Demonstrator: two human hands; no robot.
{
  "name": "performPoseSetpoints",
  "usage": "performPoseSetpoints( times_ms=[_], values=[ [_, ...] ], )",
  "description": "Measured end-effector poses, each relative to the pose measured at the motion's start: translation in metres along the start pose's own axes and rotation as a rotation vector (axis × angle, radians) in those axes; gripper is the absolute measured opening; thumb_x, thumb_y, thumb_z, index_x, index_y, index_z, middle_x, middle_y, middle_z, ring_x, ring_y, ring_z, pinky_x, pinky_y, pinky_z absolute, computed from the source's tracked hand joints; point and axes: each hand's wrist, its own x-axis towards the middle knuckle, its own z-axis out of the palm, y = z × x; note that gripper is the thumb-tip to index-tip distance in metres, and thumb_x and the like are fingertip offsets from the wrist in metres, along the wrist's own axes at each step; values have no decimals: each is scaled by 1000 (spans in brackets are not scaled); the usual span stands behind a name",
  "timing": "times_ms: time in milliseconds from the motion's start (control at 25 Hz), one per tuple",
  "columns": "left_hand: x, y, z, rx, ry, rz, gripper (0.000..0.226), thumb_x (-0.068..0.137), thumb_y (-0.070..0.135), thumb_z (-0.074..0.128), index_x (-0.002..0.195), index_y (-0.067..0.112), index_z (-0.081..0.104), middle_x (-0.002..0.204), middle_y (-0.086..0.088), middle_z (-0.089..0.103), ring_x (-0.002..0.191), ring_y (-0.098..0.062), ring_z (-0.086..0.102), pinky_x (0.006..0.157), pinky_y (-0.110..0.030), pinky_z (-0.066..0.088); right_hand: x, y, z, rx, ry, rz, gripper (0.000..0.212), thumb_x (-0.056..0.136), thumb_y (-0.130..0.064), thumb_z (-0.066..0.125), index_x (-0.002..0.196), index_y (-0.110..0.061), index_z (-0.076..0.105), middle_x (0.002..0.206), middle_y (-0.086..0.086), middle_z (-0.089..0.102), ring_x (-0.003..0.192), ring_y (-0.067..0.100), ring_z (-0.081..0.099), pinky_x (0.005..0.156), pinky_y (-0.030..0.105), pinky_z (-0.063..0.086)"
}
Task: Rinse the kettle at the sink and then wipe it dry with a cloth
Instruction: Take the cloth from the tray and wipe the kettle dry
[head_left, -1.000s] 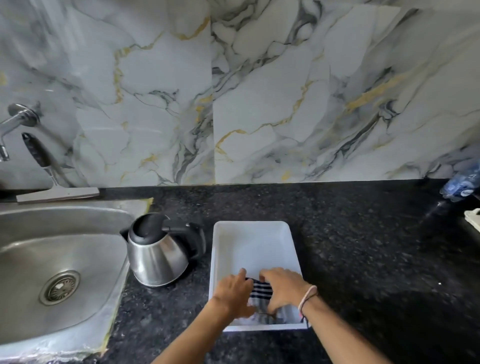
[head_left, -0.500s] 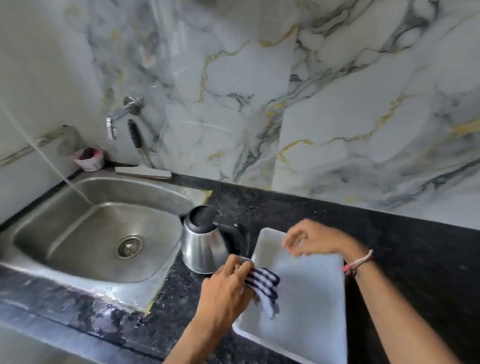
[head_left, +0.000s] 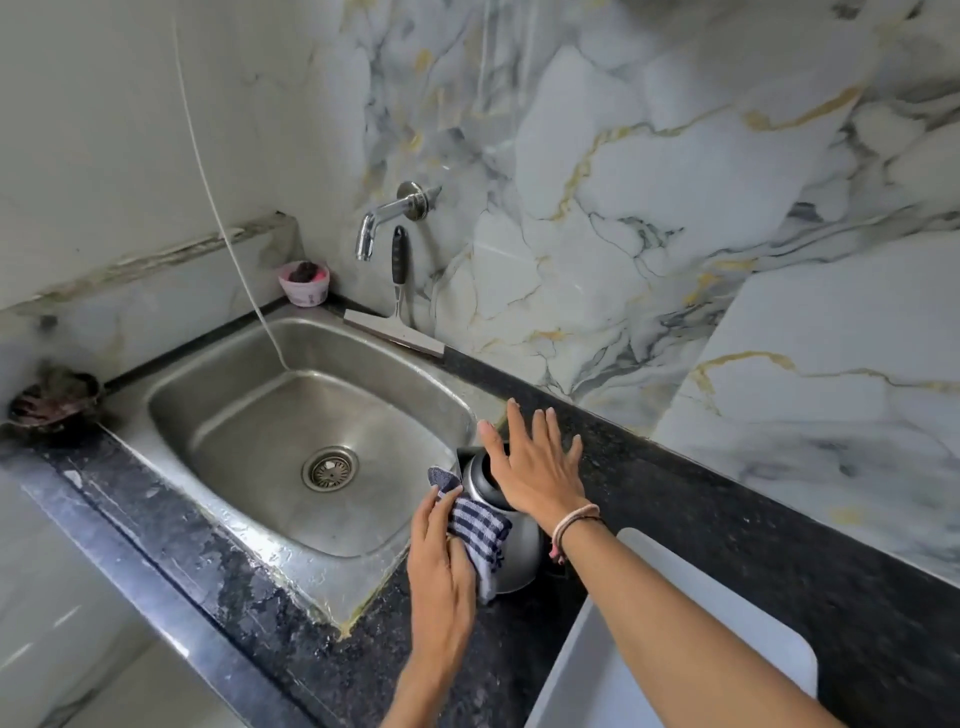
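A steel kettle (head_left: 519, 556) with a black top stands on the dark counter just right of the sink (head_left: 306, 431). My left hand (head_left: 441, 566) presses a blue-and-white striped cloth (head_left: 480, 530) against the kettle's left side. My right hand (head_left: 535, 467) hovers flat over the kettle's top with fingers spread, hiding the lid opening and handle. Whether the palm touches the kettle cannot be told.
A wall tap (head_left: 387, 218) juts over the sink, with a squeegee (head_left: 397, 312) leaning below it. A pink cup (head_left: 304, 283) sits at the sink's back corner and a dark dish (head_left: 52, 400) at far left. A white tray (head_left: 675, 639) lies on the counter (head_left: 779, 530) at right.
My left hand lifted the cloth out of the tray and brought it onto the kettle's side. My right hand left the tray and moved over the kettle's top. The view swung left.
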Motion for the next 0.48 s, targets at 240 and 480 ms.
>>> performPoseSetpoints(
  times_ms=[240,480],
  values=[
    [42,25,36,-464,106,-251,63,100,57,26,102,5,62,95,-22,67,87,-29,62,84,-49,50,3,1,3,-55,12,-30,81,98,-72,7,166,-28,2,174,19,3,161,30,-12,125,67,-5],
    [91,-26,30,-368,-110,-314,49,105,46,26,100,44,75,101,6,80,99,-12,72,90,-32,54,10,3,6,-62,21,-22,79,99,-71,8,165,-29,-2,173,20,-2,160,33,-16,124,69,-8]
  ],
)
